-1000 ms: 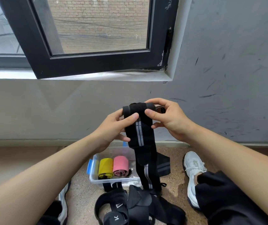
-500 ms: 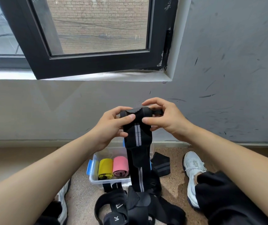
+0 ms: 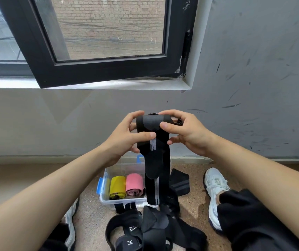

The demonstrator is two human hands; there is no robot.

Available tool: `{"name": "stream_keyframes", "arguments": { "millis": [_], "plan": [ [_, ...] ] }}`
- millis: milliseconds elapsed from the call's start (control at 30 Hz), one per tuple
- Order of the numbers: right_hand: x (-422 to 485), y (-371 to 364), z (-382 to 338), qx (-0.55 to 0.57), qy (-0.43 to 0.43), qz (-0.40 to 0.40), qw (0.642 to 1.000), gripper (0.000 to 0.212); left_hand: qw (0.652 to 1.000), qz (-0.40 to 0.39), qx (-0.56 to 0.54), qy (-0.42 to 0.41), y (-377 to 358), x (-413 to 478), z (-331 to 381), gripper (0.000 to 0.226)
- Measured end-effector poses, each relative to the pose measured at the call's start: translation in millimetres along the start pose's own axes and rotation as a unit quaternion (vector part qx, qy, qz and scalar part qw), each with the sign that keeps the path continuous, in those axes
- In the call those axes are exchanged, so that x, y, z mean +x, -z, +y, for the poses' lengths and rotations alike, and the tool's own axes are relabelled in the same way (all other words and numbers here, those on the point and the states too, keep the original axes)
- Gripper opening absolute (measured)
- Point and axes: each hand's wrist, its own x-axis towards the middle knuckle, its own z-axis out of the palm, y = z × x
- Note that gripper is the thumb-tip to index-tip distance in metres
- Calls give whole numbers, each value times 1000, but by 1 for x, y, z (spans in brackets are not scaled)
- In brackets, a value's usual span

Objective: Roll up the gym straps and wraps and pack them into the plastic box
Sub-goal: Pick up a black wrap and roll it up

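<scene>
A long black wrap with grey stripes (image 3: pixel 156 182) hangs from my raised hands, its top end rolled into a small coil. My left hand (image 3: pixel 127 136) pinches the coil from the left, thumb across the front. My right hand (image 3: pixel 183 131) grips it from the right, thumb on the roll's front. The wrap's tail drops down over a clear plastic box (image 3: pixel 107 194) with blue latches on the floor. Inside the box lie a yellow roll (image 3: pixel 117 186) and a pink roll (image 3: pixel 134 184), side by side.
A heap of black straps and wraps (image 3: pixel 154 230) lies on the speckled floor in front of the box; another black wrap (image 3: pixel 179 182) sits to its right. White sneakers (image 3: pixel 214 191) flank the area. A grey wall and open black window frame (image 3: pixel 98 69) stand ahead.
The coil at the wrap's top has grown thicker as both hands turned it. The hanging tail has shortened slightly and risen.
</scene>
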Motion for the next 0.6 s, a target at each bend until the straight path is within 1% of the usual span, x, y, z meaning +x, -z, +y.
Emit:
{"name": "stream_keyframes", "arguments": {
  "millis": [67,100,233,333,433,600],
  "plan": [
    [1,1,-1,5,10,5,1000,32,999,-32,4,21,1,-1,0,54],
    [1,1,0,1,16,5,1000,33,999,-34,2,25,0,-2,-1,49],
    [1,0,5,-42,39,0,998,42,999,9,-19,33,-2,-1,0,38],
    [2,-2,7,-68,51,-7,996,49,999,25,-19,19,-1,-1,-1,29],
    [2,-2,6,-73,37,1,997,53,999,25,-26,3,-1,-1,-2,32],
    [1,1,6,-35,-46,-38,998,35,998,28,-56,-23,0,1,-3,40]
  ]
}}
